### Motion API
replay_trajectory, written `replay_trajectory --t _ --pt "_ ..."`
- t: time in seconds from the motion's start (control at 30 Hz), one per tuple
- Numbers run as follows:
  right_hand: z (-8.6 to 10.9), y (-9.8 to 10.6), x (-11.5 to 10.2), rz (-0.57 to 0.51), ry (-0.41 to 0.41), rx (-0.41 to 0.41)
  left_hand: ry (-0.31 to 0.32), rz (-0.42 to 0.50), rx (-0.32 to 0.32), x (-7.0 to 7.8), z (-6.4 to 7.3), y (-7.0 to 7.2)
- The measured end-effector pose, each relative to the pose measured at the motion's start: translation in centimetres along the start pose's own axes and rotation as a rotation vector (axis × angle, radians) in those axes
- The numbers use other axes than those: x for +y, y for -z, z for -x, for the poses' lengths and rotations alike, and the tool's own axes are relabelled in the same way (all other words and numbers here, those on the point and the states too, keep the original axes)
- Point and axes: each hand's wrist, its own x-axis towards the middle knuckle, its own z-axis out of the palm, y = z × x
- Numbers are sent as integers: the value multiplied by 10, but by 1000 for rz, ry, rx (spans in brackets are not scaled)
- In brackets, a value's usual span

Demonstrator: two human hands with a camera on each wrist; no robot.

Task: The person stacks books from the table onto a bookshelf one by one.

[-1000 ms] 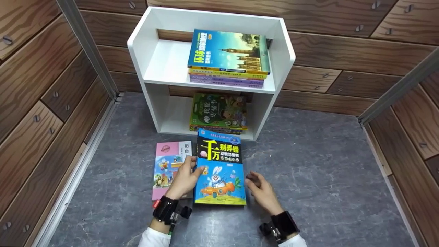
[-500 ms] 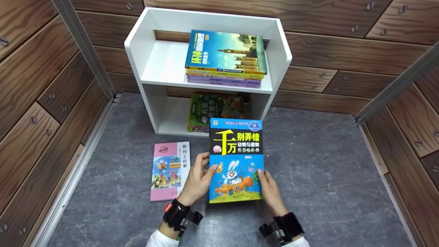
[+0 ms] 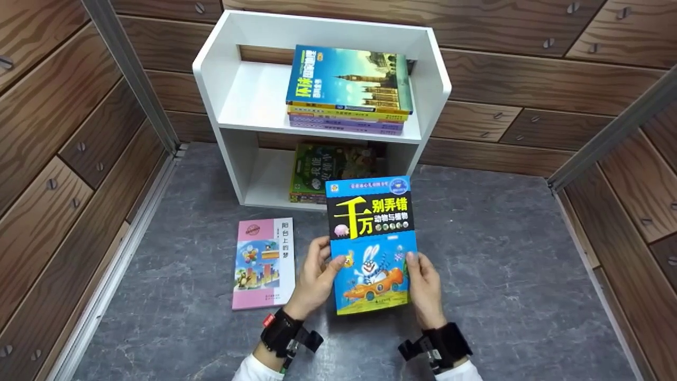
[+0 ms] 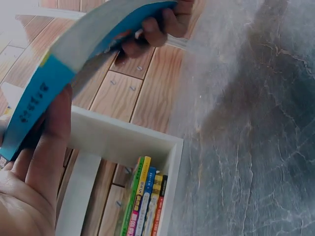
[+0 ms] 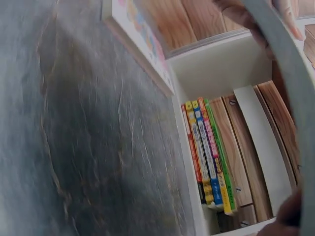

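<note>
A blue book [image 3: 373,248] with a rabbit in an orange car on its cover is held up in front of the shelf, slightly tilted. My left hand [image 3: 316,278] grips its left edge, thumb on the cover and fingers behind. On the opposite edge my right hand [image 3: 424,288] holds it with the thumb at the cover's border. The left wrist view shows the book [image 4: 47,93] bowed, its spine towards that camera. To the left, a pink-edged book [image 3: 263,263] lies face up on the grey floor.
Behind stands a white two-tier shelf [image 3: 227,100]. Its upper tier bears a stack of books topped by a clock-tower cover [image 3: 349,79]; below lies a stack under a green book [image 3: 333,164], partly hidden. Wood-patterned walls [image 3: 529,32] enclose the floor.
The blue book has moved right and up, away from the pink-edged book, and tilted. My right hand, earlier beside it, has taken hold of its right edge.
</note>
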Motion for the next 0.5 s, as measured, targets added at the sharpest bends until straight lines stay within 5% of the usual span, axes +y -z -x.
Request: replay_trajectory --t 0.27,0.5 --pt "-9 17 -14 20 296 -9 74 90 -4 2 -5 3" --pt "-18 42 -28 140 511 -135 36 86 107 13 -14 17"
